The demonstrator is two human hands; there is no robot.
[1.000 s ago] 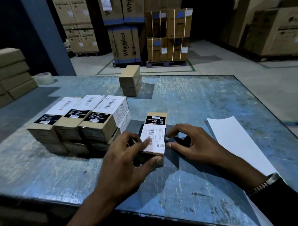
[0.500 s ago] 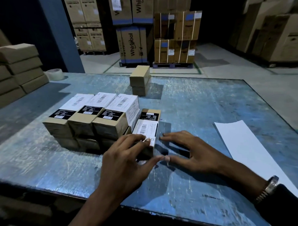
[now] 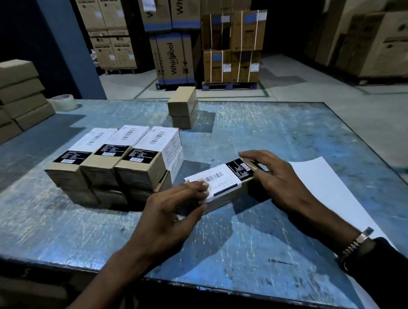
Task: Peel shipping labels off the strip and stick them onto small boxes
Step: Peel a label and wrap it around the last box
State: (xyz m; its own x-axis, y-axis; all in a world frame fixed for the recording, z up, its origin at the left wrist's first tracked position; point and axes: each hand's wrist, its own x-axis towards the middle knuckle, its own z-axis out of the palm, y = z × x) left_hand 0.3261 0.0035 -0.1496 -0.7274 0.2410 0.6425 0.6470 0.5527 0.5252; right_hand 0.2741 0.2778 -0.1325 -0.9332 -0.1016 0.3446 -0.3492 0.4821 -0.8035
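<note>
left hand [image 3: 168, 215]: grips labelled small box [image 3: 232, 195] near end
right hand [image 3: 275, 182]: grips far end
shipping label [image 3: 213, 180]: barcode, text unreadable
background carton [image 3: 174, 59]: "Whirlpool"

Labelled stack [image 3: 111, 166] blocks left; 2 boxes [image 3: 183, 110] stand beyond.

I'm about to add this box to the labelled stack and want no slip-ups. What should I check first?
1. Both hands hold the box: left hand at the near end, right hand at the far end: ok.
2. Label on top, barcode showing: ok.
3. Label edges pressed flat: cannot tell.
4. Stack standing square: ok.
5. Label strip within reach: ok.
</note>
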